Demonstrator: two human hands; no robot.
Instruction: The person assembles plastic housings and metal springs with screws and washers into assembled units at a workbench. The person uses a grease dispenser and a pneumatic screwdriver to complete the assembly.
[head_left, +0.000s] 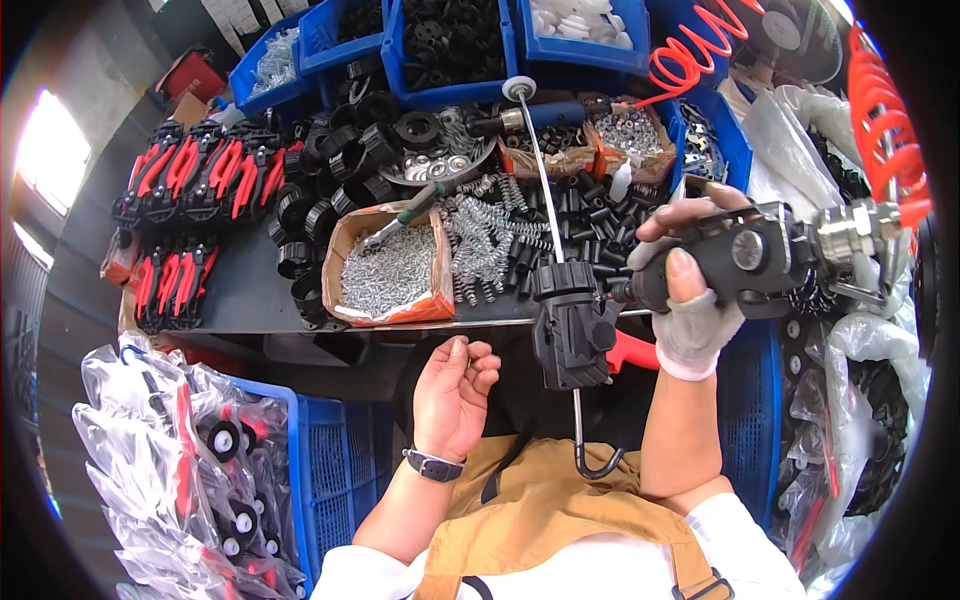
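My right hand point(700, 300), in a partial pale glove with bare fingertips, grips a black air screwdriver point(745, 255) lying sideways. Its tip meets the right side of a black caulking gun body point(572, 330) with a red handle point(632, 350). Through this body runs a long metal rod point(546, 185), with a round disc at its upper end and a hook at its lower end. Left of the gun, my left hand point(455, 395) is closed, thumb against curled fingers. Whether a small part sits in that pinch cannot be seen.
On the bench stands a carton of screws point(392, 268) with a green-handled tool point(402, 215) across it, beside springs point(480, 245) and black tubes point(590, 225). Red-and-black handle assemblies point(195, 175) lie left. Blue bins point(455, 95) line the back; red coiled hose point(885, 130) hangs right.
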